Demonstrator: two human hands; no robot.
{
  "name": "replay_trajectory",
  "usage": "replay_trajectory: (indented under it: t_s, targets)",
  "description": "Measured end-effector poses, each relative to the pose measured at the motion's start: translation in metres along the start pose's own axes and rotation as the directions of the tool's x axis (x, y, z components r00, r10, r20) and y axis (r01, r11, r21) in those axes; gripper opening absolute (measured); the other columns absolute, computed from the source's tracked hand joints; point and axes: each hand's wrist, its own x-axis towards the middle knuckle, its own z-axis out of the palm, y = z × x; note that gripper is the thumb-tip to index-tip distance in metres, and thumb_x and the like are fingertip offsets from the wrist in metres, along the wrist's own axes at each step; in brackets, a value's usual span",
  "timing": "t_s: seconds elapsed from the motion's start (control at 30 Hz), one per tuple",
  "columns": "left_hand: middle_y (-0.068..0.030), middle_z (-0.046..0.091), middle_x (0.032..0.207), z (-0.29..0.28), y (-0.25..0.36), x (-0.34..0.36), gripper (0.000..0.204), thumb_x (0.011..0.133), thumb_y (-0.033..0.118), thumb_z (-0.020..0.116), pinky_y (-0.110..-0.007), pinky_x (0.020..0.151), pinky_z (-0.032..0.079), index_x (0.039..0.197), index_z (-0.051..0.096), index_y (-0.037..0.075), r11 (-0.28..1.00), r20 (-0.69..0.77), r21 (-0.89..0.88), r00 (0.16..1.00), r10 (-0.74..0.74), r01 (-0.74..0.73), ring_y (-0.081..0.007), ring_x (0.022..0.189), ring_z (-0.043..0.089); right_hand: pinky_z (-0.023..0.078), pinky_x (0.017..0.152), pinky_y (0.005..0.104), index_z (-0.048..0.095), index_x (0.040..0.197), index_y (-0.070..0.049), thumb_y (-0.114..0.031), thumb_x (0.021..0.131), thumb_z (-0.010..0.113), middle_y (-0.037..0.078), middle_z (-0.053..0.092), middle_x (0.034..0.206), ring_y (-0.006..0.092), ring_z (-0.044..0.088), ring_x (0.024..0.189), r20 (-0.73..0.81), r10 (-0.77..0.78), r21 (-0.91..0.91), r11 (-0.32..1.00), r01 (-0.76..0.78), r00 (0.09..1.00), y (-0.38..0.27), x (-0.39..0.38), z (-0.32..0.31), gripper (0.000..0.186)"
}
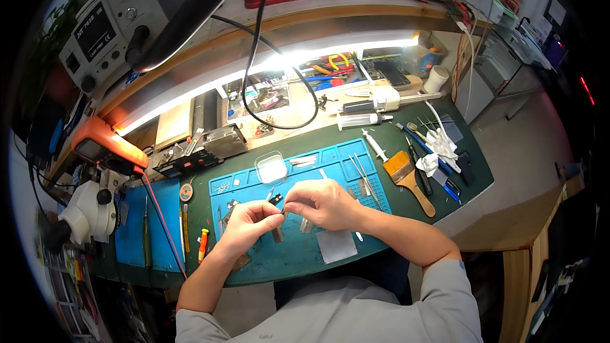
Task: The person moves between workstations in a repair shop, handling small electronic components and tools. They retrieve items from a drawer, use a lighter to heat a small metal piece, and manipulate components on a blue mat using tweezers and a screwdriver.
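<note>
Over the middle of a blue work mat [292,241], my two hands meet fingertip to fingertip. My left hand [253,223] is pinched closed, and at its fingertips shows a tiny dark part too small to name. From the other side my right hand [324,204] bends its fingers down to the same spot, thumb and forefinger pressed together. Just beyond the fingertips lies a small black piece [276,199]. A clear plastic box [271,168] with white contents stands farther back. Tweezers [365,178] rest on the mat's right side, and a grey square sheet [338,246] lies near its front edge.
A wide brush [410,181], a syringe [375,145] and white tissue [440,147] lie to the right. On the left are an orange multimeter [109,147], a microscope [89,213] and an orange-yellow screwdriver [203,246]. A black cable [279,126] hangs over the back of the bench.
</note>
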Motion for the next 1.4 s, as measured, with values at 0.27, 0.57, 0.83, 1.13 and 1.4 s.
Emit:
replay_trajectory:
  t_s: [0.27,0.57,0.83,1.13,1.4]
  targets:
    - [-0.0025,0.066,0.082,0.009,-0.004,0.004,0.011,0.091,0.004,0.076,-0.028,0.067,0.054,0.098,0.071,-0.002,0.789,-0.038,0.539,0.927,0.372,-0.295,-0.0116,0.075,0.065,0.051,0.066,0.0322,0.071,0.096,-0.002,-0.024,0.097,0.070,0.008,0.071,0.081,0.0176,0.067,0.073,0.045,0.301,0.059,0.951,-0.303,0.953,-0.002,-0.001,-0.002,0.022]
    - [0.0004,0.069,0.090,0.000,-0.013,0.001,0.010,0.095,0.007,0.073,-0.021,0.069,0.048,0.100,0.070,0.000,0.995,-0.071,0.066,0.994,0.085,-0.080,-0.0046,0.078,0.060,0.052,0.066,0.0395,0.066,0.093,-0.004,-0.020,0.095,0.070,0.012,0.068,0.082,0.0300,0.067,0.075,-0.088,-0.041,-0.093,0.995,0.033,0.995,0.000,-0.004,0.006,0.017]
    - [-0.0008,0.066,0.092,0.009,-0.012,0.003,0.011,0.098,0.007,0.070,-0.022,0.072,0.050,0.102,0.067,-0.002,0.758,-0.019,0.566,0.914,0.406,-0.325,-0.0079,0.081,0.062,0.050,0.061,0.0348,0.069,0.094,-0.002,-0.020,0.096,0.070,0.010,0.068,0.075,0.0232,0.064,0.064,-0.063,0.208,0.043,0.978,-0.206,0.976,-0.002,-0.006,0.007,0.018]
    - [-0.0037,0.064,0.100,0.005,-0.020,0.003,0.012,0.093,-0.001,0.072,-0.022,0.073,0.049,0.103,0.066,-0.001,0.978,-0.164,0.125,0.968,0.189,-0.170,-0.0074,0.083,0.061,0.053,0.063,0.0347,0.071,0.096,-0.004,-0.024,0.096,0.071,0.011,0.072,0.084,0.0233,0.068,0.071,-0.181,0.130,0.009,0.991,-0.131,0.975,0.000,-0.006,0.009,0.020]
    - [-0.0036,0.063,0.098,0.001,-0.018,0.005,0.008,0.091,-0.003,0.073,-0.023,0.077,0.048,0.099,0.070,-0.003,0.942,-0.155,0.179,0.937,0.313,-0.285,-0.0096,0.088,0.060,0.054,0.069,0.0382,0.073,0.097,-0.005,-0.025,0.093,0.072,0.012,0.073,0.083,0.0284,0.070,0.076,-0.145,0.109,-0.035,0.993,-0.115,0.983,-0.005,-0.007,0.006,0.021]
